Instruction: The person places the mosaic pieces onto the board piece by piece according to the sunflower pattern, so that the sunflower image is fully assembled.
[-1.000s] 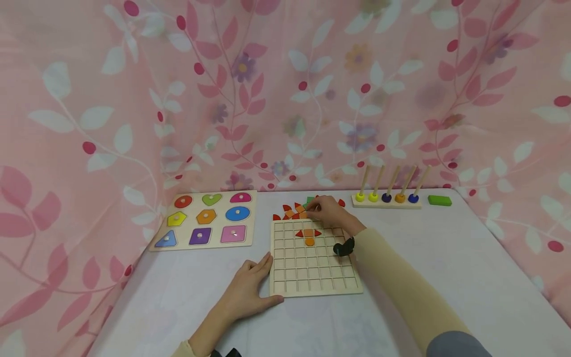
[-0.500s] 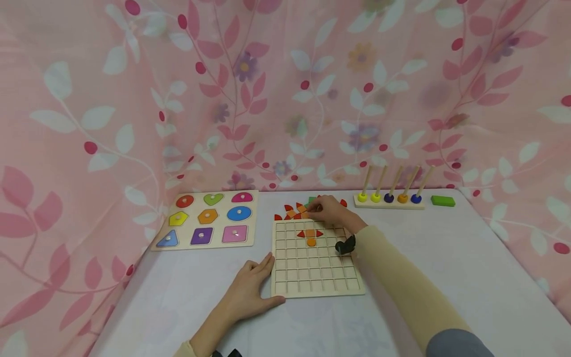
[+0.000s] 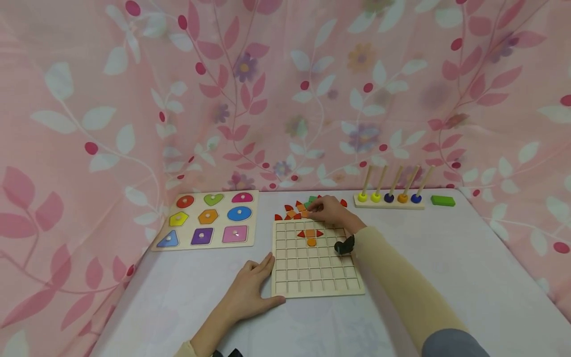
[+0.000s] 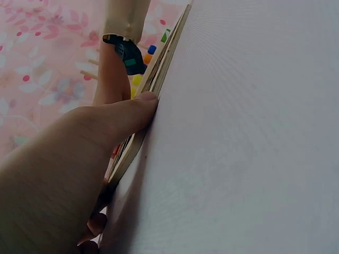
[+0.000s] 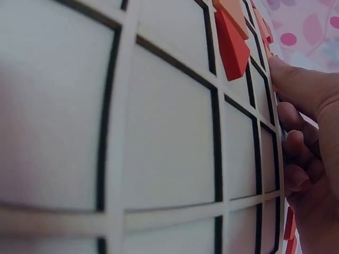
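Observation:
In the head view a wooden grid board (image 3: 317, 272) lies on the white-covered table. Set in its upper cells are an orange square (image 3: 310, 233) with a red triangle (image 3: 301, 234) and another red triangle (image 3: 318, 233) beside it, and an orange disc (image 3: 311, 242) below. My left hand (image 3: 251, 290) rests against the board's left side, thumb (image 4: 135, 108) along its near edge in the left wrist view. Beyond the far edge, my right hand (image 3: 329, 210) pinches an orange square tile (image 3: 305, 214) at the pile, thumb and index together. The right wrist view shows the other fingers (image 5: 296, 177) curled.
Several red, orange and green pieces (image 3: 290, 213) lie behind the board, partly hidden by the right hand. At left is a knobbed shape puzzle (image 3: 223, 219). A peg stand (image 3: 388, 204) with coloured beads and a green block (image 3: 443, 201) stand back right, before a floral curtain (image 3: 285, 99).
The right hand stays at the pile, and slightly more of the orange tile and the green piece shows beside its fingertips. The left hand keeps its place on the board.

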Motion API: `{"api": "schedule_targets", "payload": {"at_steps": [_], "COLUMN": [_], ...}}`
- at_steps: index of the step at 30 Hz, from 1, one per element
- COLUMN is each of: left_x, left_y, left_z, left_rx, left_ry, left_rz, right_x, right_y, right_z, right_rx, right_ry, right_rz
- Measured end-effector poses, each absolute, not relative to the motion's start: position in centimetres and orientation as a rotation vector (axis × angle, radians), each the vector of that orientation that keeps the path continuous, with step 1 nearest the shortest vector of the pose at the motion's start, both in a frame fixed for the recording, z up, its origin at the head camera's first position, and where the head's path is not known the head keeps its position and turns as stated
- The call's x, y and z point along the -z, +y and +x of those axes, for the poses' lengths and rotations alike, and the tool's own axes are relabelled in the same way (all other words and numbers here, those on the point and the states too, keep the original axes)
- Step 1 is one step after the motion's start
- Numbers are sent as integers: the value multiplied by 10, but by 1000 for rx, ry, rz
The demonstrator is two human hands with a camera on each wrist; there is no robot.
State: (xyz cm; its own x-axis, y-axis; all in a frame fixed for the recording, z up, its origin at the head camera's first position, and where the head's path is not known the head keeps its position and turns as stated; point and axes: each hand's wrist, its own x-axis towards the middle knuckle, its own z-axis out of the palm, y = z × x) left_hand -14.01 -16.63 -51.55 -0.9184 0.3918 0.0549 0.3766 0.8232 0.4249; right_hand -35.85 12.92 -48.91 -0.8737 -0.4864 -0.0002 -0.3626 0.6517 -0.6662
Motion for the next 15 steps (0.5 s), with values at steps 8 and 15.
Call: {"api": "schedule_targets", "payload": {"at_steps": [8,15], "left_x": [515,515], "left_y": [-166,-166], "left_z": [-140,-141], "left_rx": [-690,-680], "left_ry": [2962,2966], "left_rz": [616,615], "right_x": [495,500], "right_y": [126,126], "right_z": [-363,-365], "right_rx": [1027,1039], "right_ry": [2702,2716], "right_rz": [-695,-725]}}
